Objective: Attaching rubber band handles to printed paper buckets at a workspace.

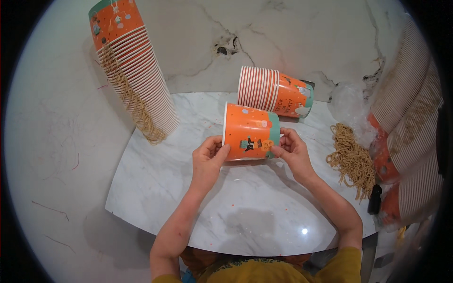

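Observation:
An orange paper cup (250,128) with a green base band and cartoon prints lies on its side over the marble-look table. My left hand (208,160) is closed on its white rim end, thumb on the near side. At the green base end, my right hand (294,154) pinches it, with the thumb over the print. Just beyond, a short nested stack of matching cups (276,92) lies on its side, rims to the left. Some fingertips are hidden behind the held cup.
A tall nested cup stack (146,70) stands at the left, tan cords (123,89) along its side. A heap of tan cord (351,160) lies at the right, near a small black object (374,199) and plastic-wrapped cup stacks (410,127). The white tabletop (155,188) has a curved front edge.

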Tool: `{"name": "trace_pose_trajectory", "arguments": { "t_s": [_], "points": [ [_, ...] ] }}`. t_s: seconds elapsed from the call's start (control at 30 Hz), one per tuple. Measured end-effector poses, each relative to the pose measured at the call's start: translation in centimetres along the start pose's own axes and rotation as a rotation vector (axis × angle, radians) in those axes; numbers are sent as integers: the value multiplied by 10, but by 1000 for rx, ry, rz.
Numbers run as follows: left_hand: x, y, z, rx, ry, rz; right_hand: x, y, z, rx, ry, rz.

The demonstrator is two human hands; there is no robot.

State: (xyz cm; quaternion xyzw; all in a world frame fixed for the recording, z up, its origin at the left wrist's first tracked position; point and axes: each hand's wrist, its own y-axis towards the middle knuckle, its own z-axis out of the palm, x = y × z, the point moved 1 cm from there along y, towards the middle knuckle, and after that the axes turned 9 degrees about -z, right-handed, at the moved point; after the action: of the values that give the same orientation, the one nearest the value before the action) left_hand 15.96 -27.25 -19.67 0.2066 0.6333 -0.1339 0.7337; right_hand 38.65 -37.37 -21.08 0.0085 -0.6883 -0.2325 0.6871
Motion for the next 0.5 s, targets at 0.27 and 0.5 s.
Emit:
{"name": "trace_pose_trajectory", "arguments": {
  "t_s": [0.27, 0.5],
  "points": [
    [11, 1, -5, 71, 89, -15, 23, 7, -7, -134, 124, 59],
    [6, -2, 1, 136, 172, 20, 26, 14, -20, -257, 246, 169]
  ]
}}
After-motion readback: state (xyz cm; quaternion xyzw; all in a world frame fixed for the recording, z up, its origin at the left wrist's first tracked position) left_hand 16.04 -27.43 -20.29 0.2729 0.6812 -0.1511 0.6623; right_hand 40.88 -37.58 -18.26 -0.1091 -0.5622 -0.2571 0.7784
